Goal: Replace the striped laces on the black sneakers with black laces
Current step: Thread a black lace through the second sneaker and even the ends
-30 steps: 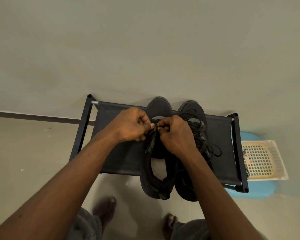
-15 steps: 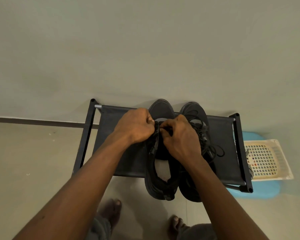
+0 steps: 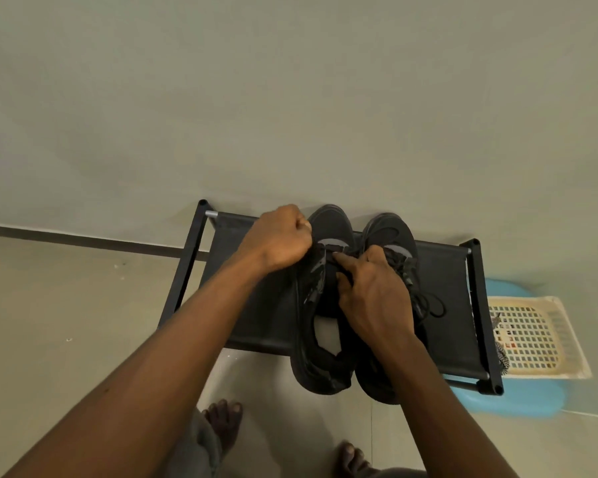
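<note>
While striped lace (image 3: 502,355) lies against the basket (image 3: 572,343), left fingers (image 3: 301,226) curl tight, grasp hidden; right fingers (image 3: 343,261) press the sneaker (image 3: 328,222).

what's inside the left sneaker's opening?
A pale insole shows at the heel of the left sneaker. Further forward, the tongue and the right hand cover the interior.

Left hand (image 3: 278,238) pulled leftward, right forefinger (image 3: 343,261) extended

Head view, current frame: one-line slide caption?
Left hand fisted beside the left sneaker, right hand pressing a finger near its front eyelets; laced right sneaker alongside on a black rack.
</note>
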Tool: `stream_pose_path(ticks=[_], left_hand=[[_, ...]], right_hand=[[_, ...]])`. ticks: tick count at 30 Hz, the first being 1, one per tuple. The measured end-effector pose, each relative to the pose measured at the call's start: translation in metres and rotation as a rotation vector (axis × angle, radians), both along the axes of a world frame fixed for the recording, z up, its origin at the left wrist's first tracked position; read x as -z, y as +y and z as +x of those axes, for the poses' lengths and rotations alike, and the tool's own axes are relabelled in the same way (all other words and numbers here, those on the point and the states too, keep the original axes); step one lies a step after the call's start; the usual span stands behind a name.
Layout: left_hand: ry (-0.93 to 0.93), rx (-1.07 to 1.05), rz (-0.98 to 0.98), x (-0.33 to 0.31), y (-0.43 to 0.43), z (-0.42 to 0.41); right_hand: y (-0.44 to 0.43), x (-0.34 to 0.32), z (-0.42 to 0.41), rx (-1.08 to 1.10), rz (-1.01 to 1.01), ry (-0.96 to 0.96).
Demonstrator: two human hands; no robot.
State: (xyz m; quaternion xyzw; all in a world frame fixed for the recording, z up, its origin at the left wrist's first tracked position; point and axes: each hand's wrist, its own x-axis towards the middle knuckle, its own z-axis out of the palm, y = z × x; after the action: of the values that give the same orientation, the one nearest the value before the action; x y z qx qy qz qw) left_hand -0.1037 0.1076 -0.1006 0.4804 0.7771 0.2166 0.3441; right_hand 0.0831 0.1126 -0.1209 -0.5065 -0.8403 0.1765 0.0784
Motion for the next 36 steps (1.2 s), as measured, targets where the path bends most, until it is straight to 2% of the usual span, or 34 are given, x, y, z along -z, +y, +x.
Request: stream_pose_path(ticks=[2, 7, 8, 9, 10, 11, 14, 15, 18, 22, 26, 29, 31, 34, 36], left_hand=[[-0.301, -0.171, 0.086, -0.005, -0.004, 0.0], [-1.29, -0.601, 0.42, -0.025, -0.009, -0.005], [-1.422, -0.669, 0.481, -0.027, -0.011, -0.009], [-1.452, -0.716, 0.519, -0.027, -0.012, -0.013], [-1.367, -0.73, 0.526, -0.027, -0.014, -0.015], [-1.186, -0.704, 0.511, -0.022, -0.016, -0.016], [-0.424, -0.425, 0.384, -0.003, -0.027, -0.008], [-0.24, -0.3, 0.313, 0.002, -0.03, -0.003], [0.03, -0.02, 0.076, 0.011, -0.033, 0.016], [0.192, -0.012, 0.073, 0.02, -0.027, 0.029], [0.219, 0.01, 0.082, 0.021, -0.027, 0.023], [0.12, -0.019, 0.094, 0.021, -0.026, 0.018], [-0.158, -0.128, 0.159, 0.02, -0.022, 0.017], [-0.753, -0.362, 0.33, 0.005, -0.017, 0.014], [-1.064, -0.461, 0.419, -0.005, -0.015, 0.009]], right_hand=[[0.003, -0.003, 0.004, -0.009, -0.02, -0.014], [0.009, -0.005, 0.004, 0.007, -0.055, -0.034], [0.01, -0.005, 0.003, 0.014, -0.063, -0.015], [0.01, -0.005, 0.002, 0.022, -0.075, 0.004], [0.01, -0.005, 0.0, 0.027, -0.088, 0.018], [0.011, -0.005, -0.001, 0.029, -0.094, 0.028], [0.01, -0.006, -0.006, 0.044, -0.1, 0.038], [0.01, -0.007, -0.008, 0.058, -0.102, 0.035], [0.01, -0.007, -0.012, 0.08, -0.089, 0.013], [0.009, -0.004, -0.012, 0.088, -0.08, 0.037], [0.009, -0.002, -0.014, 0.087, -0.064, 0.034], [0.009, 0.0, -0.017, 0.128, -0.064, 0.026], [0.01, 0.001, -0.016, 0.168, -0.079, 0.007], [0.011, 0.001, -0.015, 0.195, -0.108, -0.004], [0.01, 0.0, -0.015, 0.196, -0.117, -0.006]])
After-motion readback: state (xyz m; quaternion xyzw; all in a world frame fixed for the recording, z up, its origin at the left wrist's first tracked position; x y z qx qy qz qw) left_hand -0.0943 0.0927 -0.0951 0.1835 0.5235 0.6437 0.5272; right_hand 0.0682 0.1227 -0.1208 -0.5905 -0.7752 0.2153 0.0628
